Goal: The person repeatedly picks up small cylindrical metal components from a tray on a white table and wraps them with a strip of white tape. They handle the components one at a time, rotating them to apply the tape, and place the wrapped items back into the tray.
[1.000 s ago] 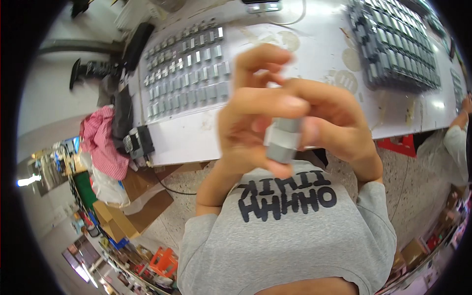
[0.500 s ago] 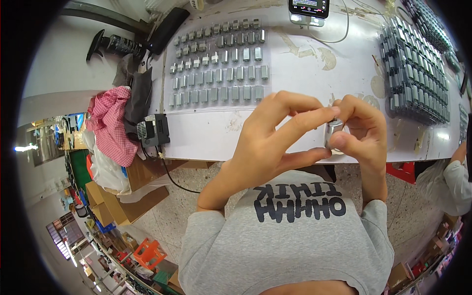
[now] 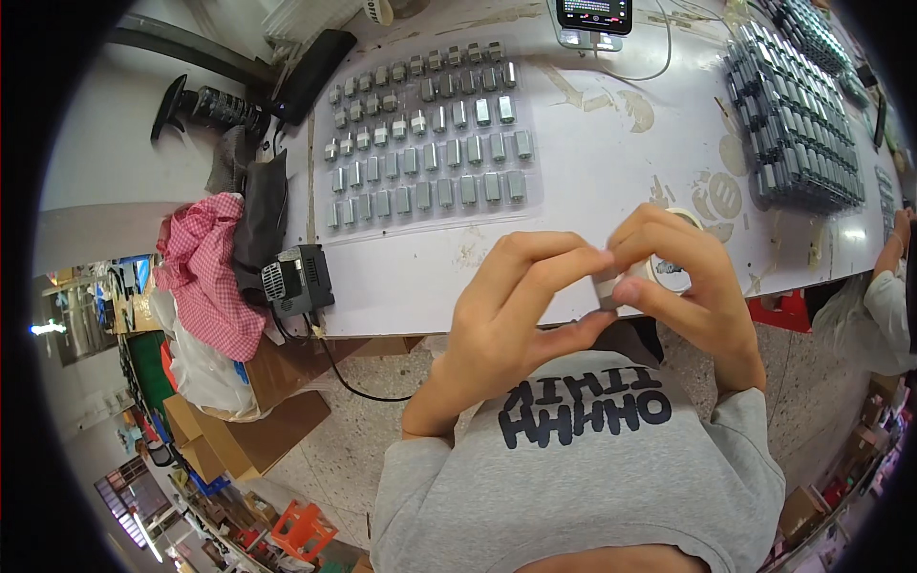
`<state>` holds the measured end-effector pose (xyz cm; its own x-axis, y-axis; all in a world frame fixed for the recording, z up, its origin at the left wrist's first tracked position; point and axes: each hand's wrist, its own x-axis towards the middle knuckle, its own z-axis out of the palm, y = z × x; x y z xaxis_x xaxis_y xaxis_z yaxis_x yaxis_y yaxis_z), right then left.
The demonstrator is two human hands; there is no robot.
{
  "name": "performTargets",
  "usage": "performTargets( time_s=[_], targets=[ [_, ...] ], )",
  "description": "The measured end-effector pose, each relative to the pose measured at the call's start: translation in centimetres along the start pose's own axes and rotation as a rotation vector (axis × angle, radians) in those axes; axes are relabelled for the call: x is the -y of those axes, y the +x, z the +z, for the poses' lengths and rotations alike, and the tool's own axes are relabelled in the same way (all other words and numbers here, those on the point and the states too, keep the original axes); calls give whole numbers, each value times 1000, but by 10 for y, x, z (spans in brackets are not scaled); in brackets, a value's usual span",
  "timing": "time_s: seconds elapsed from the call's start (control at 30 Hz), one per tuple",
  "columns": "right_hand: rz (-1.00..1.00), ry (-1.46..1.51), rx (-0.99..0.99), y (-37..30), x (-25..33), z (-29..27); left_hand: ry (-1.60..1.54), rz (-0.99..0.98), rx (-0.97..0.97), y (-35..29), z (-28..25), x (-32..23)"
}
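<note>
Above the near edge of the table, a small silver metal piece, which looks like a little electric motor, is pinched between both hands. My left hand grips it with thumb below and fingertips on top. From the other side, the thumb and bent fingers of my right hand close on it. Part of the piece is covered by the fingertips. A white roll, apparently tape, lies partly hidden behind my right hand. To the left, a clear plastic tray holds rows of similar silver motors, several with a pale band.
Stacked trays of motors stand at the right of the table. A phone with a cable is at the back. A small black device sits at the left edge, near a pink checked cloth. Another person's arm shows at far right.
Both hands have come nearer and slightly left with the motor, which is turned differently between the fingers. More of the white roll now shows behind my right hand. The view has shifted a little.
</note>
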<state>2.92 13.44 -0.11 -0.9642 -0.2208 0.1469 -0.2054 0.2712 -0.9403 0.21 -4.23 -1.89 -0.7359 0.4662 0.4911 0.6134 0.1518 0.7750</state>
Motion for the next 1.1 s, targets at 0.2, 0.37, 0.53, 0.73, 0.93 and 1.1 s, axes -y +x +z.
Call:
performTargets(
  time_s=[0.2, 0.37, 0.53, 0.73, 0.93, 1.1],
  targets=[
    [55, 239, 251, -4, -1, -11, -73, 36, -11, -6, -7, -11],
    [236, 372, 250, -8, 9, -17, -72, -6, 37, -5, -9, -18],
    [248, 374, 173, -15, 15, -20, -42, -37, 2, -1, 0, -22],
    [211, 406, 189, -20, 11, -27, -115, 3, -21, 0, 8, -27],
    [191, 646, 156, -23, 5, -23, -174, 63, -77, 1, 22, -29],
    [221, 790, 215, -23, 4, -23, -404, 79, -105, -1, 37, -18]
  ],
)
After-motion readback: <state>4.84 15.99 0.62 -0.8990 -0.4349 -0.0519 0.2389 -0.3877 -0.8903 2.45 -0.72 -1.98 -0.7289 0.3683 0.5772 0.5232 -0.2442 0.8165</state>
